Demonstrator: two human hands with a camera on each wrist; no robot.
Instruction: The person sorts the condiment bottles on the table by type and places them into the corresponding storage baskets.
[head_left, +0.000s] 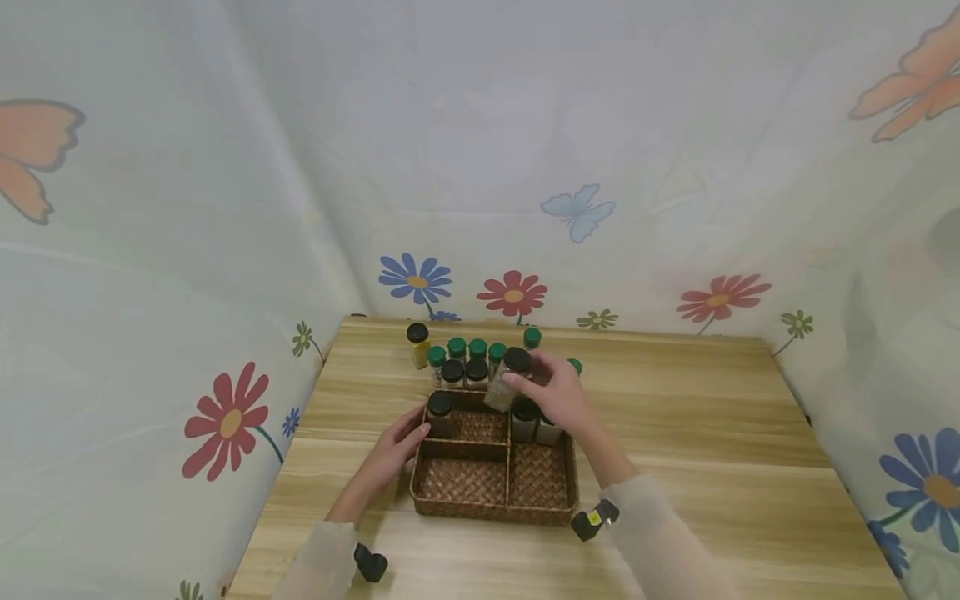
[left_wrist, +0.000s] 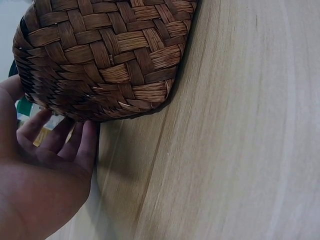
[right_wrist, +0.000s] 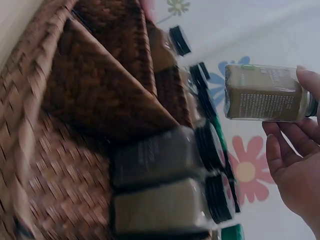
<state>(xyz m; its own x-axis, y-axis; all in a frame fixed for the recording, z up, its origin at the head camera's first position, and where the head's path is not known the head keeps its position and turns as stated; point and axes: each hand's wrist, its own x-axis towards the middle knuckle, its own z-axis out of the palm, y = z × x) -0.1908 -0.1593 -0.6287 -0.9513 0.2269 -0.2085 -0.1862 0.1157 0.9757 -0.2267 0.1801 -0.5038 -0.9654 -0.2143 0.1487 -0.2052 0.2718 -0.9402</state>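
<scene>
My right hand [head_left: 561,393] pinches a clear spice jar [right_wrist: 262,94] by its black-lid end, with brownish-grey powder inside. In the head view this jar is tilted above the back edge of the woven basket [head_left: 495,510]. My left hand [head_left: 393,448] holds the basket at its back left corner, fingers against the outer wall. Three compartments divide the basket. One black-lidded jar [head_left: 440,414] stands in the back left compartment. Two more, a dark jar [right_wrist: 156,156] and a paler jar [right_wrist: 160,207], stand side by side in the right compartment.
Behind the basket stand several jars with green lids [head_left: 457,345] and a couple with black lids [head_left: 476,372]. A yellowish jar [head_left: 418,346] is at the back left. The wooden table [head_left: 690,433] meets a flower-printed curtain [head_left: 637,250] behind.
</scene>
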